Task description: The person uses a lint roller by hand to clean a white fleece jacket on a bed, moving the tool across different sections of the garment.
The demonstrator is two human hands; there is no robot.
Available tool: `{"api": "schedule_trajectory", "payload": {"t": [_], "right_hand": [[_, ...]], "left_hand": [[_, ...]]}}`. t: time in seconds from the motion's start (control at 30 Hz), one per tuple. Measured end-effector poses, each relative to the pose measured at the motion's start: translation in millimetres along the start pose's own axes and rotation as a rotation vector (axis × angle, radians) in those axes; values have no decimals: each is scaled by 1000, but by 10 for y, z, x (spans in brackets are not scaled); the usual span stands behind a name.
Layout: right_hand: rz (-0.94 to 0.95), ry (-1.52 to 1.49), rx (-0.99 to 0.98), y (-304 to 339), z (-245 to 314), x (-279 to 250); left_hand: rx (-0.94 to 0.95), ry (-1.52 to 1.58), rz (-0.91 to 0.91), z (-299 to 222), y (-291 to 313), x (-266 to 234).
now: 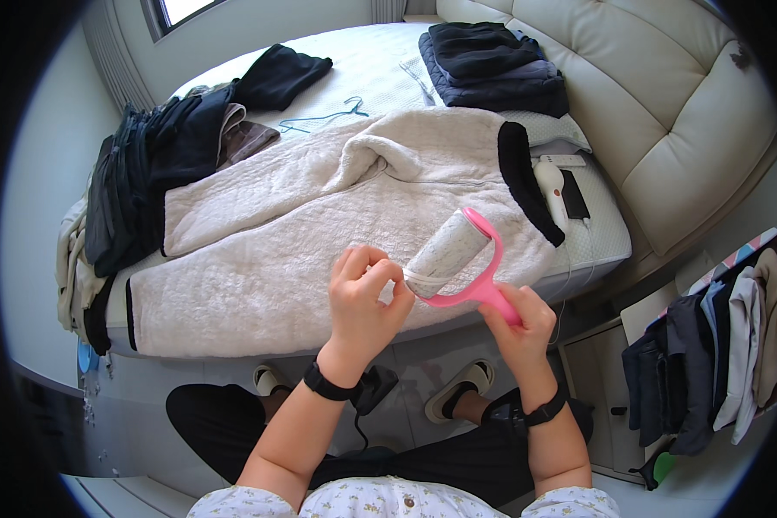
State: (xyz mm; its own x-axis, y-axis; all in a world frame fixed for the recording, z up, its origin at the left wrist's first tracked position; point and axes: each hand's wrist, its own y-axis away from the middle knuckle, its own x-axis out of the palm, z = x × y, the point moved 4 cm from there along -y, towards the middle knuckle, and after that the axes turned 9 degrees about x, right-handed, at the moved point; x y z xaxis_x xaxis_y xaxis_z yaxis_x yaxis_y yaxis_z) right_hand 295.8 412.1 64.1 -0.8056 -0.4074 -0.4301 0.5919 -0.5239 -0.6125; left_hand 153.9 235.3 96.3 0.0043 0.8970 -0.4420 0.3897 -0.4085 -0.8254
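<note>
My right hand (527, 318) is wrapped around the pink handle of a lint roller (449, 250), holding it up over the pale clothing. Its white sticky roll is speckled with lint. At the roll's near left end, my left hand (367, 289) is closed in a pinch on the edge of the sticky sheet (416, 278), where a narrow strip stands off the roll. Beneath both hands, cream fleece pants (259, 276) with a black waistband and dark leg hems lie spread across the bed.
Dark clothes are heaped at the bed's left end (164, 164), and folded ones (492, 69) are stacked at the far right. A blue hanger (328, 116) lies behind the pants. By the waistband are a white handheld device (551, 192) and a black phone-like slab (574, 197). Clothes hang on a rack (708, 345) at right.
</note>
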Motion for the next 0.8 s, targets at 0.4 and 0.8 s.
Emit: {"api": "schedule_trajectory", "payload": {"t": [0.4,0.8], "right_hand": [[-61,28,99,-129,58,98],[-75,181,-108,-157,217,160]], "left_hand": [[-90,298,80,-235,13,47],[-171,29,98,-97,44,82]]}}
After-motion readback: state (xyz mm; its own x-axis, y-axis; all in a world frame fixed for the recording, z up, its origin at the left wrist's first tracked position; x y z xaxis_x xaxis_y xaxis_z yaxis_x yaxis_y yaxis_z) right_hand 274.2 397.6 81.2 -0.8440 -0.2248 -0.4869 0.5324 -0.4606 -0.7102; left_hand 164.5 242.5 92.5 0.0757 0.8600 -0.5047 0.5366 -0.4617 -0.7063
